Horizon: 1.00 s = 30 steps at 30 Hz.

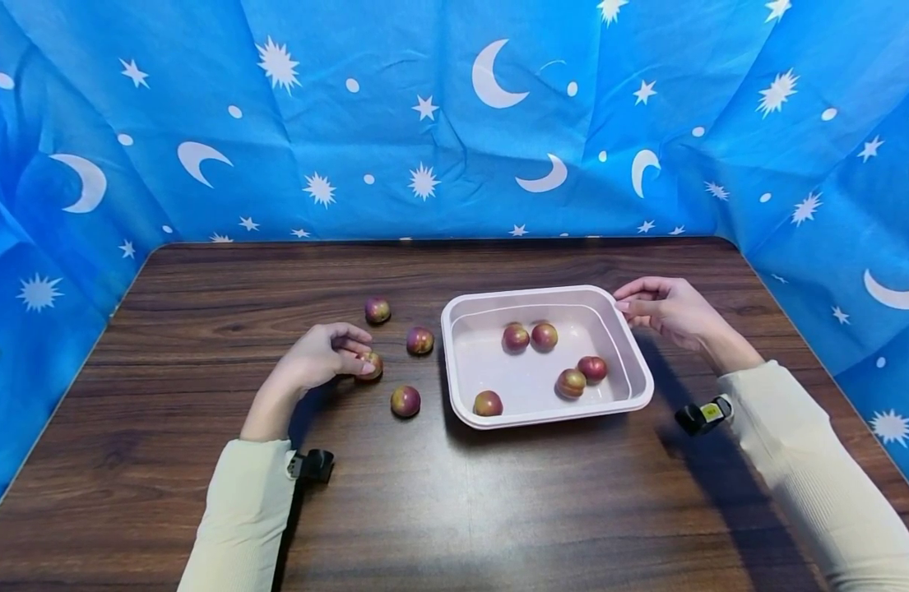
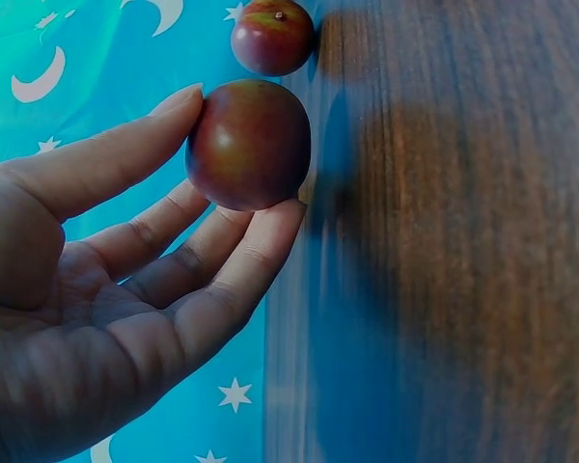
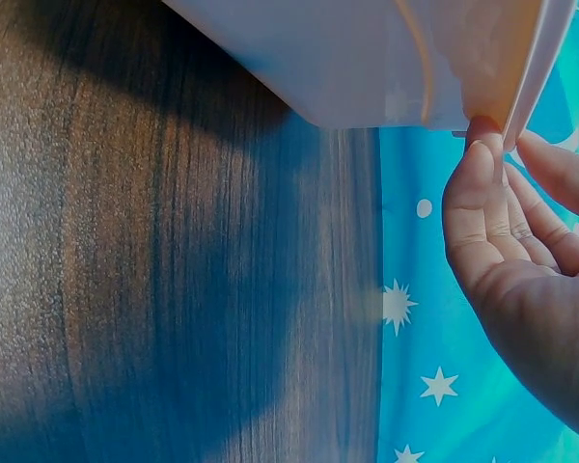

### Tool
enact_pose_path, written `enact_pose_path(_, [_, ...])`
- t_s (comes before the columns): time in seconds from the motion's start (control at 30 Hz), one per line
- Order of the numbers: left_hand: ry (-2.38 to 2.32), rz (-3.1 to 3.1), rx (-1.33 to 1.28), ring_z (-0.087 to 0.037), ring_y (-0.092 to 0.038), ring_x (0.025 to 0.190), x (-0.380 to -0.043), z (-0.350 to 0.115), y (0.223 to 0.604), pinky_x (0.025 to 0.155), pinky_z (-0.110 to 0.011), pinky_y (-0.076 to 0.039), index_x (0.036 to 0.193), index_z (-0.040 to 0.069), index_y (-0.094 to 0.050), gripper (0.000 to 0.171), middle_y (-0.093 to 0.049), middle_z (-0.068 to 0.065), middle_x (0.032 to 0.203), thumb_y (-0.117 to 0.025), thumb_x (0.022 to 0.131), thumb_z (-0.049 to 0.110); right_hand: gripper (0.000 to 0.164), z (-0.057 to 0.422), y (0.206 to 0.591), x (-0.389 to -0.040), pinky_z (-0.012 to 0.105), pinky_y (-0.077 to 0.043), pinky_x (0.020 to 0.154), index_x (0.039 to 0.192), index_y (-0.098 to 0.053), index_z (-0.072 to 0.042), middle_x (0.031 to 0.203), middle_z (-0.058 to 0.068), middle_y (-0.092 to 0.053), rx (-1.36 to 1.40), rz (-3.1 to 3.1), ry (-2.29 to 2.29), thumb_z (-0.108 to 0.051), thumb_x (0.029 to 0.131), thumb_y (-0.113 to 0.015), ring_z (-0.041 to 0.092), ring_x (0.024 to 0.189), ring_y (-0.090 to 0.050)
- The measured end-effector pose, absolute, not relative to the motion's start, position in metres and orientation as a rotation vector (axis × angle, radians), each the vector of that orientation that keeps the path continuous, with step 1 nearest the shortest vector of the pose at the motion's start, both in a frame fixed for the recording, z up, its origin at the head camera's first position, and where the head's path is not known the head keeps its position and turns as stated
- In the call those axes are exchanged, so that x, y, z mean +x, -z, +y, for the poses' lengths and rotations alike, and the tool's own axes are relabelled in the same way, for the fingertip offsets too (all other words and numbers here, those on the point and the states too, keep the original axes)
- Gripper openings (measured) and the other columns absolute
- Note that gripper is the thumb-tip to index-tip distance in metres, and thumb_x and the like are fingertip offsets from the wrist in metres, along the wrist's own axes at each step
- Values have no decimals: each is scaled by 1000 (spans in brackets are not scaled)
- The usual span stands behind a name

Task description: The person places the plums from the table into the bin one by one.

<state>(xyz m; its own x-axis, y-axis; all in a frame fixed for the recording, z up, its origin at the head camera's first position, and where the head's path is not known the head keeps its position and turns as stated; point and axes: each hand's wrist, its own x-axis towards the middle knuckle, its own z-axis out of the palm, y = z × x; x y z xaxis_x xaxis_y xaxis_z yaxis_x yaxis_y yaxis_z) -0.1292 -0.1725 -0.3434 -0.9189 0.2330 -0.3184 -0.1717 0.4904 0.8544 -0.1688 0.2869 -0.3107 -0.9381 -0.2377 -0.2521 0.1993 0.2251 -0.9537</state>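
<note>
My left hand [image 1: 317, 360] pinches a reddish, yellow-tinged plum [image 2: 251, 149] between thumb and fingertips, close over the table left of the basin. Three more plums lie around it: one farther back [image 1: 377, 309], one to the right [image 1: 420, 340] and one nearer the front [image 1: 405, 401]. At the far right corner of a pale rectangular plastic basin [image 1: 457, 362], my right hand [image 1: 670, 314] pinches the rim between thumb and fingers. Inside are several plums: two pairs, at the back [image 1: 544, 336] and toward the right [image 1: 571, 384], and a single one [image 1: 488, 403] at the front left.
A dark wood-grain table [image 1: 439, 510] carries everything. Behind it and along its sides hangs a blue cloth [image 1: 395, 123] with white moons and stars. Each wrist wears a small black camera, one on the left sleeve [image 1: 312, 465] and one on the right [image 1: 702, 415].
</note>
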Motion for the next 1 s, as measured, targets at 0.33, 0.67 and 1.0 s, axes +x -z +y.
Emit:
enact_pose_path(0.33, [-1462, 2338, 66, -21, -56, 88, -129, -174, 334, 76, -32, -50, 119, -8, -49, 43, -57, -18, 103, -67, 82, 4, 24, 286, 310, -168, 26, -52, 72, 104, -59, -1, 85, 1, -65, -11, 2202, 1714, -15, 85, -66, 14, 73, -61])
enact_pose_path(0.67, [-1445, 2388, 53, -23, -55, 92, -134, -175, 323, 77, -29, -48, 120, -6, -50, 43, -57, -17, 106, -67, 83, 7, 26, 286, 309, -168, 27, -52, 73, 105, -58, 1, 86, 2, -65, -23, 2185, 1731, -13, 85, -65, 15, 74, -62])
enact_pose_path(1.0, [-1509, 2390, 69, -21, -56, 90, -137, -170, 309, 79, -35, -49, 118, -7, -50, 42, -57, -19, 105, -67, 82, 6, 25, 286, 309, -168, 26, -53, 71, 105, -58, 3, 85, 3, -65, -23, 2162, 1762, -11, 84, -66, 15, 72, -62])
